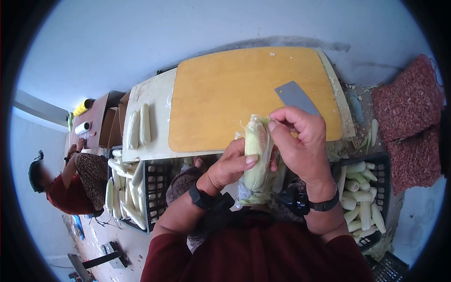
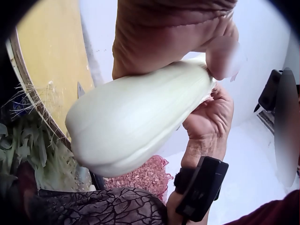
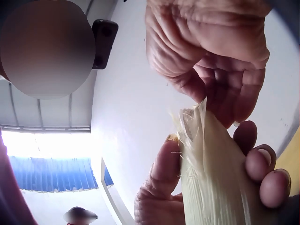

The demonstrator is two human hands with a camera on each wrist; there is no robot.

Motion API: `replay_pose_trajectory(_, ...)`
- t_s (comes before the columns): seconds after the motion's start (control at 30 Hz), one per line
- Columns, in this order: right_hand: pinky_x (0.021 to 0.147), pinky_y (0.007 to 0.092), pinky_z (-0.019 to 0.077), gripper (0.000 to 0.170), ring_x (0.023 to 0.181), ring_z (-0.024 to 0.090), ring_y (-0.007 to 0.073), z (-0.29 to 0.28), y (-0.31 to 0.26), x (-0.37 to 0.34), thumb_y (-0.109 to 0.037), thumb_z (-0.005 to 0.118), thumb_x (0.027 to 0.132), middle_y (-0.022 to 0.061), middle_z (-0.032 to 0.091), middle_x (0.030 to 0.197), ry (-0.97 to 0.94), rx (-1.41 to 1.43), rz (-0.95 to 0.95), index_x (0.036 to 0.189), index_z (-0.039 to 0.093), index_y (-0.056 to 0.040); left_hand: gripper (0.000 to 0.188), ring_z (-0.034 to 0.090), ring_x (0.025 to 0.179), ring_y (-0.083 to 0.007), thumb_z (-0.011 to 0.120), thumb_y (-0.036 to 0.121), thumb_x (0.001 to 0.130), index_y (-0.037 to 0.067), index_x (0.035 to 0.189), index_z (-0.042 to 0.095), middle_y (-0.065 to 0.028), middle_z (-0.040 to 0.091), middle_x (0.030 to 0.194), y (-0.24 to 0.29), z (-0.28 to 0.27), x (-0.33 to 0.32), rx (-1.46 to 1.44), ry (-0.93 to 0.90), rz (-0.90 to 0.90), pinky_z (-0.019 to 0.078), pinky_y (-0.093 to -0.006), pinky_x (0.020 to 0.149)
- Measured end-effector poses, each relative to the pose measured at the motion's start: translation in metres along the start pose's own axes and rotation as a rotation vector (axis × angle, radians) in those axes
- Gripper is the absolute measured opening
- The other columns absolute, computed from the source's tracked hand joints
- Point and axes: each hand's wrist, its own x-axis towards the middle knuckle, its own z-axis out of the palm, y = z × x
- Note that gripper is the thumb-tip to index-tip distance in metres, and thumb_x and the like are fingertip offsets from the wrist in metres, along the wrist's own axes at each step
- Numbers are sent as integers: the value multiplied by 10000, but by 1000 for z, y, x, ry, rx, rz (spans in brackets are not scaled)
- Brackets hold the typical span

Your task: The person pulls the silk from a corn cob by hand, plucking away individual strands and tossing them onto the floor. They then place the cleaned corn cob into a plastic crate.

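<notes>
An ear of corn (image 1: 253,171) in pale green husk stands roughly upright in front of the chest, with some kernels showing near its top in the head view. My left hand (image 1: 230,164) grips its side, the thumb across the front and the fingers behind. At the top end, my right hand (image 1: 303,136) pinches the husk between thumb and forefinger. The left wrist view shows the smooth, wide end of the ear (image 2: 136,117) under the left palm. In the right wrist view, the husk's tip (image 3: 192,122) is ragged, with the right hand (image 3: 211,51) right over it.
Ahead lies a yellow board (image 1: 225,94) with a cleaver (image 1: 296,96) on it. Two pale ears (image 1: 145,124) lie left of the board. Filled crates stand left (image 1: 155,192) and right (image 1: 387,188). Red mesh sacks (image 1: 408,103) stand far right; another person (image 1: 70,188) sits at left.
</notes>
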Motion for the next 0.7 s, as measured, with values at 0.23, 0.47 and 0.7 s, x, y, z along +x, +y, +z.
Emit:
replay_pose_trajectory(0.23, 457, 211, 427, 58, 552, 527, 44, -4, -10, 0, 9, 549, 834, 26, 569, 648, -94, 161, 223, 820, 580, 56, 604, 611, 886, -229, 616, 446, 803, -46, 1138, 514, -146, 616, 946, -7, -7, 3, -185, -140, 12, 473, -335, 823)
replay_pose_trajectory(0.47, 365, 222, 414, 98, 459, 527, 76, 1, -12, 0, -31, 551, 862, 46, 570, 631, -103, 180, 242, 825, 574, 57, 590, 608, 891, -223, 616, 424, 804, -42, 1148, 504, -148, 606, 968, -4, -3, 2, -165, -105, 29, 471, -328, 818)
replay_pose_trajectory(0.7, 371, 205, 386, 170, 464, 516, 50, 1, -4, -1, -109, 594, 874, 40, 590, 613, -119, 196, 145, 814, 606, 50, 568, 600, 917, -206, 645, 368, 789, -34, 1160, 493, -129, 607, 975, -5, -5, 0, -157, -82, 10, 461, -312, 825)
